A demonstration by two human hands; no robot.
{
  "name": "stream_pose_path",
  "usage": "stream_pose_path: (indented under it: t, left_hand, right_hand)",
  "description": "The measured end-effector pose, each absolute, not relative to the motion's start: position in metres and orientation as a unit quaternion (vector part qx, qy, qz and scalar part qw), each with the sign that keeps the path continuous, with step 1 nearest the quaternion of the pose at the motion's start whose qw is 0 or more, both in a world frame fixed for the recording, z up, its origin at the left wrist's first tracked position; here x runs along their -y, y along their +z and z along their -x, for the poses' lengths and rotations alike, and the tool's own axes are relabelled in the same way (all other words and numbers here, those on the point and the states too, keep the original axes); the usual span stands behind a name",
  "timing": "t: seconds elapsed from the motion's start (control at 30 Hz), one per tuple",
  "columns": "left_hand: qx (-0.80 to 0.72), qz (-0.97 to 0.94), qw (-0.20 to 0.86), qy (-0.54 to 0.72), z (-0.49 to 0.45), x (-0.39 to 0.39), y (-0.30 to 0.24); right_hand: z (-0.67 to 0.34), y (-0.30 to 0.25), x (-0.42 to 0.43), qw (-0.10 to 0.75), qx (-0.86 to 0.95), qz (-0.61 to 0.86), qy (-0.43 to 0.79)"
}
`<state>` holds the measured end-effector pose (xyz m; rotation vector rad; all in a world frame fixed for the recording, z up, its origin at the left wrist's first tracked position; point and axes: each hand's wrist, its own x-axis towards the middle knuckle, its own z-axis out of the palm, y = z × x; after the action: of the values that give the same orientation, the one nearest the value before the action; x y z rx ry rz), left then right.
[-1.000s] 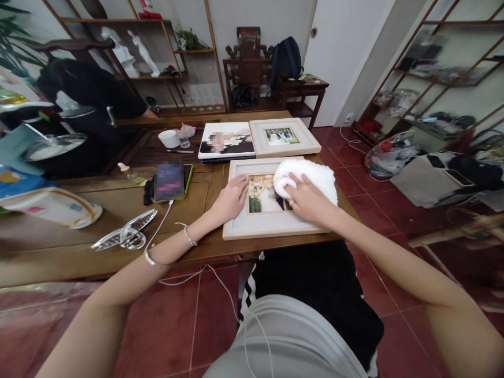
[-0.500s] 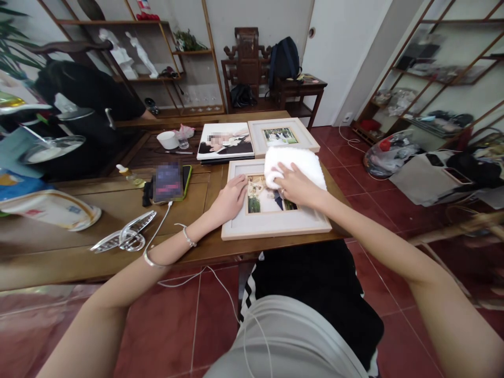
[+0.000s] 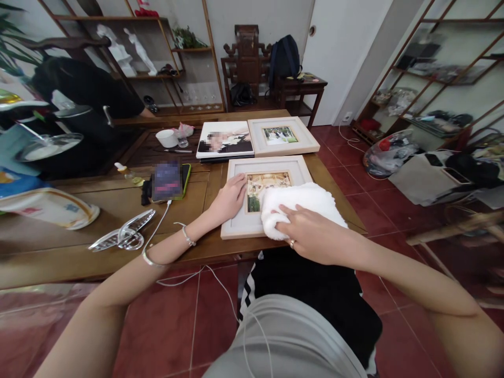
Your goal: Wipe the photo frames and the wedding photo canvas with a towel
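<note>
Here the right hand presses a white towel on the framed photo.

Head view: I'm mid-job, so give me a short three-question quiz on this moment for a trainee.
1. True or false: the left hand rests on the left side of the nearest picture frame.
2. What does the right hand press on? A) a white cloth B) a phone C) a bowl
3. How many pictures, framed or mounted, lie on the table?

Key: 1 true; 2 A; 3 three.
</note>
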<state>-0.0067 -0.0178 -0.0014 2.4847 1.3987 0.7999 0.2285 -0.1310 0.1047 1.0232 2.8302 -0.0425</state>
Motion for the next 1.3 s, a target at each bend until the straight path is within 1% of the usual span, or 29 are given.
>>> stream_pose_path:
  t: [0.2,0.3,0.53,0.7,0.87,1.1,1.17,1.3]
  left_hand:
    - [-0.478,-0.833,0.099,0.259,0.006,0.019,-0.001]
    - [-0.48,-0.832,0.105,0.258,0.007,0.018,-0.002]
    - [-0.478,-0.833,0.097,0.26,0.006,0.017,-0.002]
    - [-0.477,-0.832,0.101,0.266,0.007,0.016,-0.003]
    - [-0.478,-0.829,0.103,0.272,0.007,0.016,-0.005]
    - [-0.481,-0.824,0.108,0.28,0.006,0.017,-0.005]
    - [-0.479,-0.824,0.108,0.282,0.007,0.016,-0.006]
    - [-0.476,-0.827,0.103,0.281,0.007,0.016,-0.006]
  right_hand:
    - [-0.224,0.074,0.086,0.033,-0.914,-0.403,0.005]
    - [-0.227,0.063,0.054,0.01,-0.914,-0.405,0.031]
    - [-0.225,0.055,-0.011,-0.011,-0.915,-0.395,0.078]
    - [-0.221,0.054,-0.033,-0.025,-0.913,-0.399,0.081]
    - [-0.217,0.06,-0.005,0.016,-0.922,-0.381,0.064]
    - [-0.208,0.088,0.086,0.098,-0.949,-0.301,0.003]
    - [-0.208,0.096,0.107,0.102,-0.954,-0.282,-0.004]
    - [-0.207,0.102,0.13,0.079,-0.961,-0.265,-0.01]
